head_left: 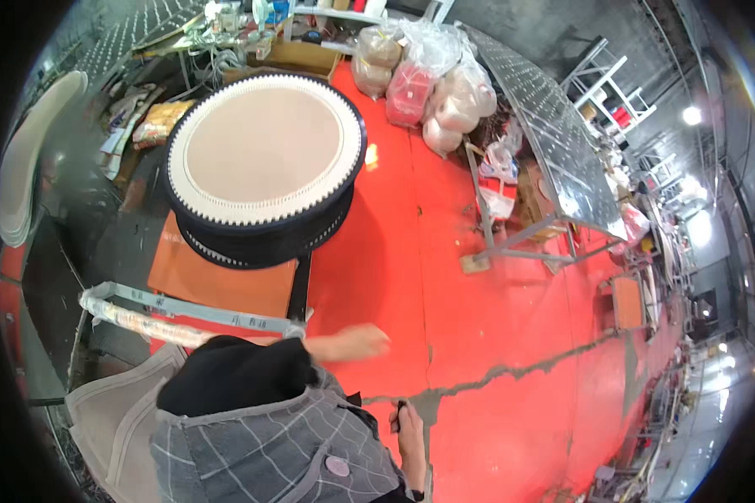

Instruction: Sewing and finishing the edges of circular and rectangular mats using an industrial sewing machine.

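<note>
Now left hand (359, 343) blurred over red floor (499, 318) — can't tell grip; right hand (410, 436) curled round small dark object (403, 406).

I'd take this for a workshop or small factory floor. The red floor (495, 327) underfoot has worn through to grey along its seams. A layered stack of round beige pieces (264, 147) with dark, toothed rims rises over the far edge of an orange board (214, 272). Bulging clear bags (461, 105) crowd the floor beside the far left edge of a shiny, dotted metal table (549, 134), and a cardboard box (302, 58) sits behind the stack. Bright lamps (691, 116) hang above goods lining the right side.
</note>
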The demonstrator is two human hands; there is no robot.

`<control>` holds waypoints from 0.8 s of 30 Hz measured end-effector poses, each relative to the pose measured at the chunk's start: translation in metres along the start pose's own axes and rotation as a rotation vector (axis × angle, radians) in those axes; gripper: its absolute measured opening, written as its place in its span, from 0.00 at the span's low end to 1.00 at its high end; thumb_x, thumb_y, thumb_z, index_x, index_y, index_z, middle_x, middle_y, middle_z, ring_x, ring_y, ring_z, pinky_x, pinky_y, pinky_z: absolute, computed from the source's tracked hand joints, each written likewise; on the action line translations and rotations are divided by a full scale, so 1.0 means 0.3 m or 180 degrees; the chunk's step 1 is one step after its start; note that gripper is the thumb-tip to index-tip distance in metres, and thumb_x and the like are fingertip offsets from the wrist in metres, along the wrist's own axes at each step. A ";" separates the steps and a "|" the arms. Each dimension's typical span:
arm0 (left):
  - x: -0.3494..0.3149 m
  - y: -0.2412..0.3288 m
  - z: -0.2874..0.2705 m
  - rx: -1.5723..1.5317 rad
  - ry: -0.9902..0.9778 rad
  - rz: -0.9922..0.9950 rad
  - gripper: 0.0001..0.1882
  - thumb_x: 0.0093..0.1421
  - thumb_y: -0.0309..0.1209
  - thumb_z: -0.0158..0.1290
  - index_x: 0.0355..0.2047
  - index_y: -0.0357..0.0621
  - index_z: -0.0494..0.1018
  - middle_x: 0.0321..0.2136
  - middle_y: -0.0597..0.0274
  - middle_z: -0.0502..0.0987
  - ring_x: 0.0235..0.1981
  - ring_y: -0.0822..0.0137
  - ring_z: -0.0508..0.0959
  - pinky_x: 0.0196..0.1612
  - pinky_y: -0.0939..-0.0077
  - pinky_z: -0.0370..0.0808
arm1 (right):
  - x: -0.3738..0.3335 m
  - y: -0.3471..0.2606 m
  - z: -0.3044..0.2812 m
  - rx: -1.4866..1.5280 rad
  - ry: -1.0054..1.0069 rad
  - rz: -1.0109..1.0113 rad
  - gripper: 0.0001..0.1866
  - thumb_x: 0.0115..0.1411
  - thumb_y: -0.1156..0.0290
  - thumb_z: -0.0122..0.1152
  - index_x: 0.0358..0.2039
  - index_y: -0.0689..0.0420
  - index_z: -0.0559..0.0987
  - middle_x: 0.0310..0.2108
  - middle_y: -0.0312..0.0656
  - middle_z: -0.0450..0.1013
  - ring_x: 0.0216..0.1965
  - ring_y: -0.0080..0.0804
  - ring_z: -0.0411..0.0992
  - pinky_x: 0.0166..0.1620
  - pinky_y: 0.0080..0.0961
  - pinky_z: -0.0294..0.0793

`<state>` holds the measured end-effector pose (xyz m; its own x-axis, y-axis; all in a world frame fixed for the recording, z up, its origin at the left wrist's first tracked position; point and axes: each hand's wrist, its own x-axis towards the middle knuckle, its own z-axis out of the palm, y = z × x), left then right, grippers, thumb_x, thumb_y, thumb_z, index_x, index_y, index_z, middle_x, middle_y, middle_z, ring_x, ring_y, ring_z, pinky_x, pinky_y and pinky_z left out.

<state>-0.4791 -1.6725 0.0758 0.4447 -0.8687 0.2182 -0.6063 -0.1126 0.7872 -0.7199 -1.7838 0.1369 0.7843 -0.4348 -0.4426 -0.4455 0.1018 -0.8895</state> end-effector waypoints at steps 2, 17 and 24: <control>0.234 0.040 0.156 -0.0790 -0.1080 0.0526 0.19 0.56 0.42 0.48 0.39 0.39 0.71 0.36 0.52 0.75 0.38 0.56 0.75 0.42 0.65 0.70 | 0.082 -0.074 -0.094 -0.0187 -0.0336 -0.0080 0.15 0.62 0.64 0.43 0.40 0.61 0.72 0.24 0.34 0.69 0.25 0.21 0.66 0.30 0.17 0.66; 1.133 -0.193 -0.084 0.0814 -0.1633 -0.0686 0.14 0.45 0.39 0.51 0.27 0.42 0.75 0.29 0.52 0.77 0.34 0.54 0.76 0.32 0.59 0.71 | 1.407 -0.649 -0.587 -0.0954 -0.3395 -0.0478 0.15 0.60 0.67 0.49 0.44 0.60 0.71 0.39 0.37 0.71 0.42 0.23 0.68 0.45 0.21 0.65; 1.608 -0.591 -0.432 0.0774 0.0169 -0.1159 0.09 0.42 0.33 0.52 0.24 0.45 0.75 0.25 0.54 0.76 0.30 0.53 0.76 0.31 0.60 0.72 | 2.180 -0.969 -0.282 -0.4712 -0.3633 -0.1531 0.20 0.56 0.62 0.49 0.46 0.60 0.69 0.40 0.48 0.70 0.44 0.33 0.69 0.45 0.29 0.67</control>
<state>-0.0717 -2.0090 0.1163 0.6876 -0.7260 -0.0139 -0.5384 -0.5226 0.6611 -0.1142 -2.1734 0.1156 0.5292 0.5723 -0.6264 0.3858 -0.8198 -0.4231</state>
